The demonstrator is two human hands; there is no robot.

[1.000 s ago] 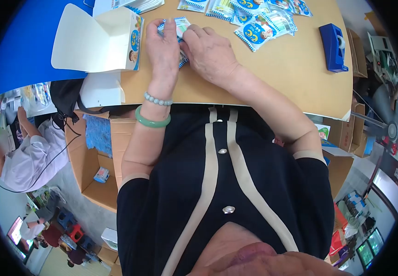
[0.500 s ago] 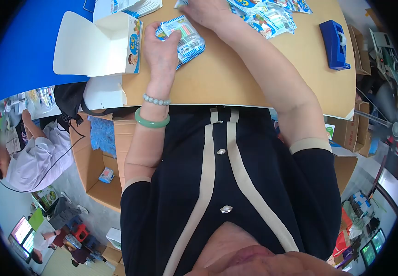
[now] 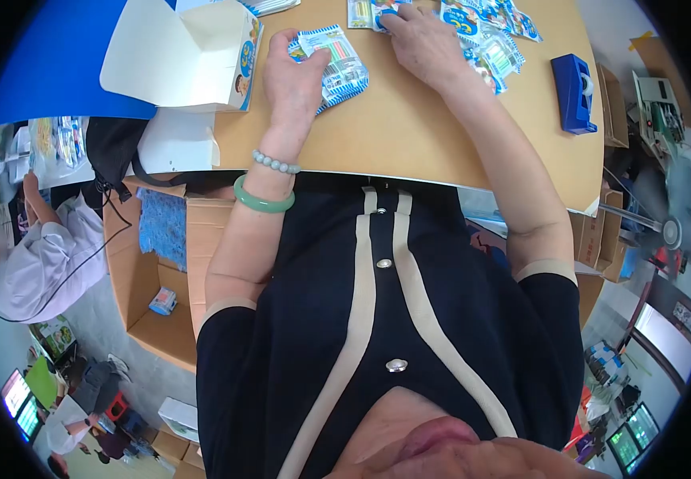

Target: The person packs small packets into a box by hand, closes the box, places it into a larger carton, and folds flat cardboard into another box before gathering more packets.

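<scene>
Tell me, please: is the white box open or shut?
Open: the white box's flap stands spread outward, and its pale inside shows.

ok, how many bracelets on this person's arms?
2, both on the arm of the left hand: a grey beaded bracelet at the wrist, and a green bangle farther up the forearm. No others show on either arm; none looks hidden.

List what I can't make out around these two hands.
In the head view:
Left hand: most fingertips hidden behind the packaging it holds.
Right hand: unclear whether it grips a loose packet; its fingers cover the contact.
White box: flap cut off by the top edge.
Packaging's fine print: too small to read.
</scene>
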